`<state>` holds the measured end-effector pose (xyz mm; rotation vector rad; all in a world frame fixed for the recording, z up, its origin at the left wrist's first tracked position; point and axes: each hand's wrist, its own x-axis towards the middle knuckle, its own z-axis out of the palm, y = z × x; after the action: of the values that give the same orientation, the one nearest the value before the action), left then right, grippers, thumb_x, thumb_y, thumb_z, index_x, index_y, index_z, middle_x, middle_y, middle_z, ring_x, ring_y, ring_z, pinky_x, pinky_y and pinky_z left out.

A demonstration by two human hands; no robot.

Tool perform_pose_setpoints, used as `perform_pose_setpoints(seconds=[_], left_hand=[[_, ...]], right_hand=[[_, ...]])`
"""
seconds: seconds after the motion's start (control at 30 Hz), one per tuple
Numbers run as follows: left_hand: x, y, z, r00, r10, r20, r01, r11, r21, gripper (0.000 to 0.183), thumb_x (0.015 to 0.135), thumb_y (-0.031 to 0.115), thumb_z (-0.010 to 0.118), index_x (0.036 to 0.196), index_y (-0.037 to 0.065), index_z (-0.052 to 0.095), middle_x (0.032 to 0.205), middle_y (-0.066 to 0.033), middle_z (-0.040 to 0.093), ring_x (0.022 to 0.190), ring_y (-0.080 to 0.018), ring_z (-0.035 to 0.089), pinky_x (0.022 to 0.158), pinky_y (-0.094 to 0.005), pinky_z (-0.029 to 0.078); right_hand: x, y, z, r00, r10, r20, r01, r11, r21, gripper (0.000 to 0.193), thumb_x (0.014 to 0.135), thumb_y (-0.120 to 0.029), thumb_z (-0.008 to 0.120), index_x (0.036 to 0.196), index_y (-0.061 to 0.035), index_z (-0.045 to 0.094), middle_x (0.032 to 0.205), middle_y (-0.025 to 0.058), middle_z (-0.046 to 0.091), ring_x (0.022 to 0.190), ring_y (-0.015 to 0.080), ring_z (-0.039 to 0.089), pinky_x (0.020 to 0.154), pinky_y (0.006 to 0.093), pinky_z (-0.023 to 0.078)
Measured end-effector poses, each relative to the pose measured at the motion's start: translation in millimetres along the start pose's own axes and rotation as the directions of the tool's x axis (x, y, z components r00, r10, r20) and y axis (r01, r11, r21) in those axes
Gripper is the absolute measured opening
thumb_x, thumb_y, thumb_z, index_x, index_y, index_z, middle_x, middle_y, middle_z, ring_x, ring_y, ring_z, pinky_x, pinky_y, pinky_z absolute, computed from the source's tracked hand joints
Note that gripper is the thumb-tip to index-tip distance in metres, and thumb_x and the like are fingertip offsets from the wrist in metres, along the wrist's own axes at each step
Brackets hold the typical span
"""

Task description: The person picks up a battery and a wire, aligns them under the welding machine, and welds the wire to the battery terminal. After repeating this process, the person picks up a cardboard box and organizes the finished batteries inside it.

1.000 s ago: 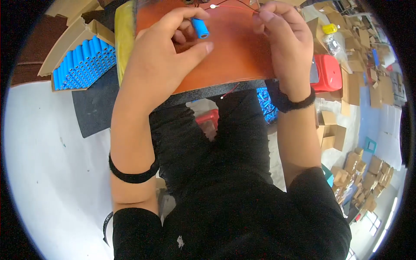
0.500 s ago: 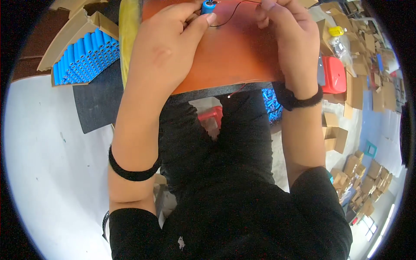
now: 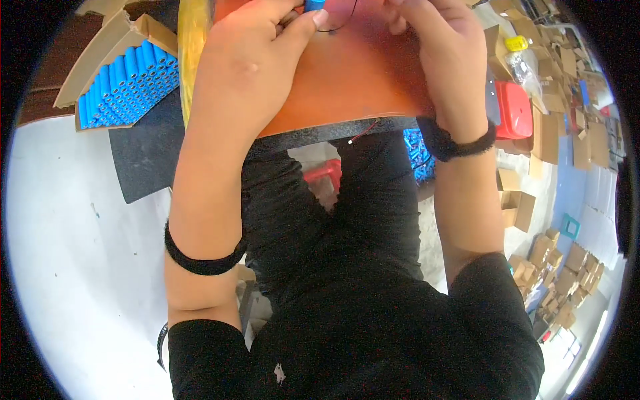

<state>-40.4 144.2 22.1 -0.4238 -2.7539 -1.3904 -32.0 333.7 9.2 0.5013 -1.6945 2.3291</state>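
My left hand (image 3: 257, 50) pinches a blue cylindrical battery cell (image 3: 314, 5) between thumb and fingers at the upper edge of the view. A thin dark wire (image 3: 343, 28) curves from beside the cell and runs up out of sight. To the right, my right hand (image 3: 443, 50) is held over the orange work mat (image 3: 347, 87) with its fingers curled together. Its fingertips are partly cut off by the top edge, so what they hold cannot be made out. Another short wire with a small white connector (image 3: 351, 141) hangs over the mat's near edge.
An opened cardboard box (image 3: 157, 28) of upright blue cells (image 3: 127, 80) stands at the left. More blue cells (image 3: 417, 157) lie below the table edge at right. A red plastic object (image 3: 513, 110) and stacked cartons (image 3: 547, 260) are farther right.
The cell and both hands sit slightly higher in the view, with less of the cell showing. The wire's visible stretch now bends upward instead of reaching across toward my right fingers.
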Motion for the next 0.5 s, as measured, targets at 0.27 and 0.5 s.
perform_pose_setpoints(seconds=[0.27, 0.5], left_hand=[[0.7, -16.1, 5.3, 0.997, 0.039, -0.065, -0.042, 0.998, -0.052, 0.034, 0.087, 0.025, 0.071, 0.112, 0.003, 0.068, 0.083, -0.0049, 0.066, 0.077, -0.0080, 0.058, 0.072, -0.0241, 0.047], [-28.4, -19.0, -35.4, 0.878, 0.441, -0.187, -0.397, 0.889, 0.230, 0.017, 0.085, 0.019, 0.071, 0.096, 0.006, 0.070, 0.084, -0.0073, 0.067, 0.074, -0.0183, 0.063, 0.069, -0.0297, 0.050]], right_hand=[[0.3, 8.9, -4.9, 0.999, -0.022, -0.023, 0.021, 0.998, -0.054, 0.007, 0.091, -0.008, 0.056, 0.089, -0.0020, 0.059, 0.079, 0.0002, 0.058, 0.071, 0.0073, 0.053, 0.067, 0.0198, 0.042], [-45.6, -66.6, -26.5, 0.977, -0.097, -0.188, 0.012, 0.912, -0.410, 0.013, 0.092, -0.007, 0.054, 0.095, 0.0012, 0.063, 0.080, 0.0036, 0.060, 0.075, 0.0117, 0.055, 0.070, 0.0230, 0.042]])
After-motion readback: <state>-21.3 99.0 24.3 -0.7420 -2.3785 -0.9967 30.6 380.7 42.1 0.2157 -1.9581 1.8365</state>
